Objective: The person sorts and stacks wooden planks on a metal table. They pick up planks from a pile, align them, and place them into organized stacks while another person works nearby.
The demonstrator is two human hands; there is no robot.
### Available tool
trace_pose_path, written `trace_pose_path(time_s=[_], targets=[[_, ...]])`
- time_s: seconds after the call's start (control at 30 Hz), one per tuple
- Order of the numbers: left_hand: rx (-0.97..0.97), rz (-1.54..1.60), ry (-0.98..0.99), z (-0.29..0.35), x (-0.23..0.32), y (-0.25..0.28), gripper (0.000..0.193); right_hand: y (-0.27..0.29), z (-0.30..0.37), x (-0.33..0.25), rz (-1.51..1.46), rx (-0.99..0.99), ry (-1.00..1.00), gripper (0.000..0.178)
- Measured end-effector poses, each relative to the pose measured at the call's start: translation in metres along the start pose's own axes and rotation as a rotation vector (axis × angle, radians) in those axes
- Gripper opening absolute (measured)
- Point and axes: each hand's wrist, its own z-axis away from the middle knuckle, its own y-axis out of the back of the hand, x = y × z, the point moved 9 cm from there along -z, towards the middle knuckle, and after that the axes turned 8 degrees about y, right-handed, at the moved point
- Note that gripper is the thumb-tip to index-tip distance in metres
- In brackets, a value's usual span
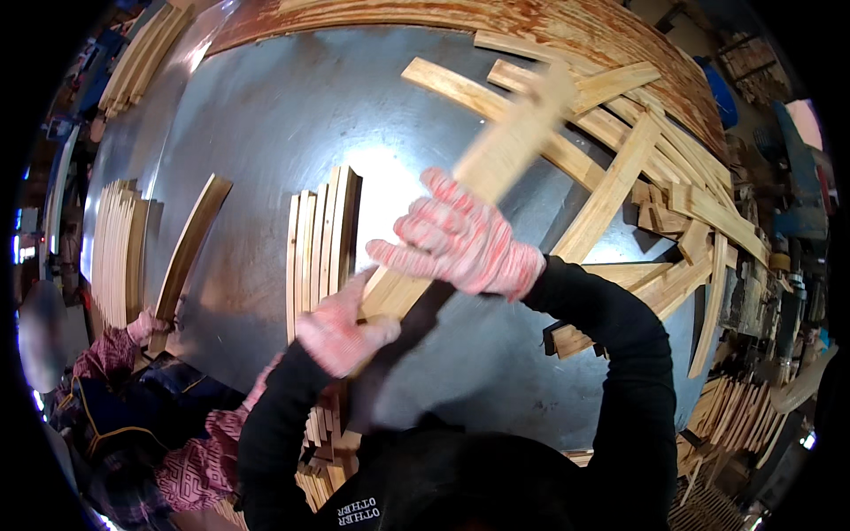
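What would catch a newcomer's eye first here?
The eye goes mid-picture to a wooden board, blurred at its far end; the gloved left hand grips its near end, the right hand lies across it. Next come the jumbled boards at right and a neat row of slats at far left.

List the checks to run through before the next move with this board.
1. Left hand on the board: ok, it holds the near end.
2. Right hand closed around the board: cannot tell; it lies across it, but the underside is hidden.
3. Gloves on both hands: ok.
4. Board's far end clear of the loose pile of boards: cannot tell; it overlaps the pile in view and is blurred.
5. Ends of the row of strips beside the left hand level: not ok, they look staggered.
6. Co-worker's hand apart from the board: ok, it is at a separate strip to the left.
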Motion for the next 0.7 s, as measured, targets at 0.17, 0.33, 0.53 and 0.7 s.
trace_pose_path(time_s=[0.17, 0.33, 0.53, 0.7], targets=[[0.055, 0.774, -0.161, -0.037, -0.043, -0.047, 0.038, -0.051, 0.142, 0.175, 0.19, -0.152, -0.96, 0.084], [0.157, 0.694, 0.028, -0.078, -0.101, -0.105, 0.037, -0.123, 0.232, 0.179, -0.203, -0.656, -1.241, 0.091], [0.399, 0.415, 0.074, -0.095, -0.187, -0.106, 0.039, -0.107, 0.231, 0.092, -1.036, -0.252, -1.346, 0.068], [0.447, -0.247, 0.366, -0.037, -0.166, -0.075, 0.041, -0.081, 0.17, -0.022, -2.303, 0.496, -1.176, 0.048]])
